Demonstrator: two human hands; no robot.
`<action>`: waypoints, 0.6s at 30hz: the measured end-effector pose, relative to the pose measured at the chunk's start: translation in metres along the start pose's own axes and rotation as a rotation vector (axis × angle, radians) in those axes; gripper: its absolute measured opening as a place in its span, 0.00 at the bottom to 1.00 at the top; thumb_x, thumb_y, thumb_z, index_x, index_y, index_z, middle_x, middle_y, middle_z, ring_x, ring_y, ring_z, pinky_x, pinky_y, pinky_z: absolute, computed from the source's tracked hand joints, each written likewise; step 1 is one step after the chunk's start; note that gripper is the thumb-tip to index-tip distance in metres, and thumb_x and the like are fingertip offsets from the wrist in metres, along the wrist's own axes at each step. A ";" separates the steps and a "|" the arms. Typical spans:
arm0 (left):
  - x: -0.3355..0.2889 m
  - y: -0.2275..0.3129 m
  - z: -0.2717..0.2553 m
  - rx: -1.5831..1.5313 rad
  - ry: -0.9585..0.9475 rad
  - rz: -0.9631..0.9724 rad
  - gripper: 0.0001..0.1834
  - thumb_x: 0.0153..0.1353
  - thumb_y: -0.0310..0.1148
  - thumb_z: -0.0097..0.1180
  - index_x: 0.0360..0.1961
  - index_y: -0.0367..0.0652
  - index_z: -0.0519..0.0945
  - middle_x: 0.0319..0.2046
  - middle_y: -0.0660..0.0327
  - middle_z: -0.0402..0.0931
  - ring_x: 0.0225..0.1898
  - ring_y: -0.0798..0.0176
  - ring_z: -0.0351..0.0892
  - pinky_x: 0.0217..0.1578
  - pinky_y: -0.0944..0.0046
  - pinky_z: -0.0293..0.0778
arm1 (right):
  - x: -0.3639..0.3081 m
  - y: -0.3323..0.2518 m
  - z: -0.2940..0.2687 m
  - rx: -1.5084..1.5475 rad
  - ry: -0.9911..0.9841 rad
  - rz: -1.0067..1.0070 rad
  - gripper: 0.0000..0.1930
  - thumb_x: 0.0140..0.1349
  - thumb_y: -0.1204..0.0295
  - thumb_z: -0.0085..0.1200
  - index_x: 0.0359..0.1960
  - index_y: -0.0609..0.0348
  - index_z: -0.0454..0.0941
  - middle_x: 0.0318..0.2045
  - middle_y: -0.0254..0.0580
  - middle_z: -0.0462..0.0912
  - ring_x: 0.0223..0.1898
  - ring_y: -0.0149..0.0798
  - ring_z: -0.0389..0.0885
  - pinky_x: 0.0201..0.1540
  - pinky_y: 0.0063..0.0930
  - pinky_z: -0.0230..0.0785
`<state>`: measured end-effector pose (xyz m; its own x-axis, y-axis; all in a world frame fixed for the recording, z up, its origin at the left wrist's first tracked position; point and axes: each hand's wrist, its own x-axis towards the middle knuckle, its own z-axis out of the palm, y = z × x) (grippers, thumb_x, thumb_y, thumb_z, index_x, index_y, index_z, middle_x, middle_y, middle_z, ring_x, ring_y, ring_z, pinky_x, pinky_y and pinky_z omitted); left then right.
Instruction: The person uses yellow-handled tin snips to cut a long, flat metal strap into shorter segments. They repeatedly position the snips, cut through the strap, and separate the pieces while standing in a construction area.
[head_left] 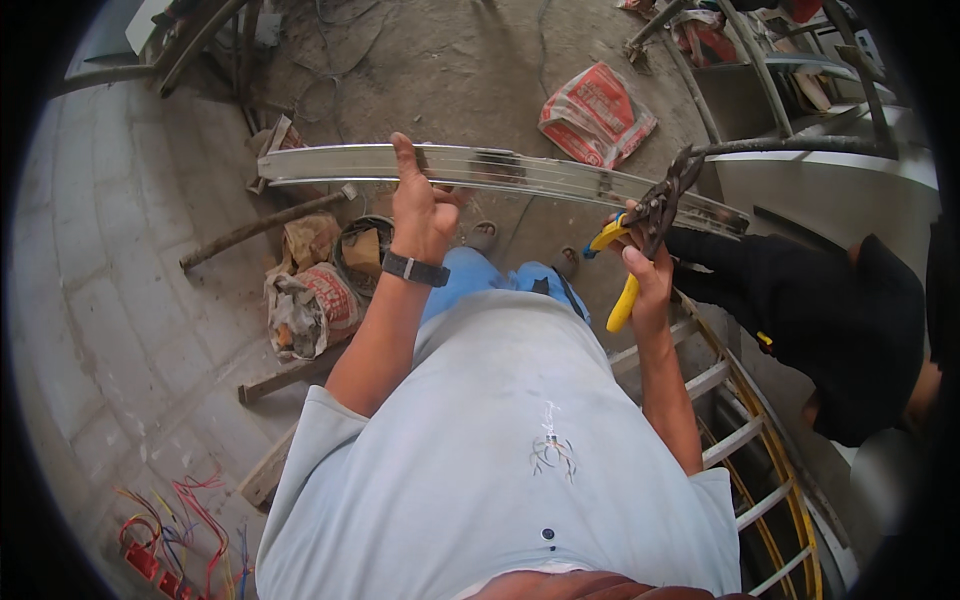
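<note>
A long, shiny metal channel (570,176) stretches across in front of me, sloping slightly down to the right. My left hand (422,212) is closed around it left of its middle, with one digit reaching up over the strip. In my right hand (652,277) are snips (622,304) with yellow handles and dark metal jaws. The handles stand apart, and the jaws point up and to the right, overlapping the channel near its right end. Whether the blades enclose the metal edge cannot be told. A dark band circles my left wrist.
A red-and-white sack (598,116) lies beyond the channel. Left are a filled sack (312,312), a bucket (364,255) and a wooden pole (262,232). A yellow-railed ladder (738,442) and a person in black (815,320) are at right. Wires (205,520) hang lower left.
</note>
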<state>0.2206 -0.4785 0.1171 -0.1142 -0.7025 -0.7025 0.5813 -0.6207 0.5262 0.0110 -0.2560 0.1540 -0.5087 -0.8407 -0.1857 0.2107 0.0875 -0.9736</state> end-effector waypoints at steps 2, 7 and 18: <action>-0.010 -0.003 0.000 -0.005 -0.072 0.010 0.35 0.62 0.66 0.67 0.51 0.47 0.75 0.49 0.59 0.79 0.56 0.52 0.80 0.62 0.34 0.80 | 0.005 0.000 0.002 -0.033 -0.004 0.004 0.35 0.68 0.63 0.54 0.75 0.68 0.67 0.62 0.57 0.81 0.66 0.49 0.80 0.72 0.48 0.69; -0.009 -0.013 0.000 -0.112 -0.086 -0.003 0.35 0.66 0.62 0.65 0.57 0.44 0.72 0.51 0.55 0.77 0.58 0.47 0.81 0.63 0.30 0.81 | 0.010 0.000 0.000 -0.048 -0.036 0.015 0.34 0.67 0.63 0.56 0.72 0.68 0.71 0.56 0.55 0.84 0.62 0.45 0.81 0.69 0.44 0.71; 0.045 -0.007 0.005 -0.334 -0.263 -0.069 0.20 0.74 0.36 0.64 0.58 0.37 0.72 0.55 0.48 0.77 0.61 0.45 0.80 0.70 0.35 0.78 | -0.050 0.025 0.025 -0.061 0.007 0.510 0.30 0.67 0.53 0.66 0.61 0.65 0.77 0.43 0.41 0.83 0.47 0.34 0.81 0.57 0.31 0.72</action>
<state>0.2077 -0.5075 0.0847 -0.3384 -0.7549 -0.5618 0.7889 -0.5530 0.2680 0.0627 -0.2250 0.1427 -0.3600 -0.6792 -0.6396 0.3843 0.5167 -0.7651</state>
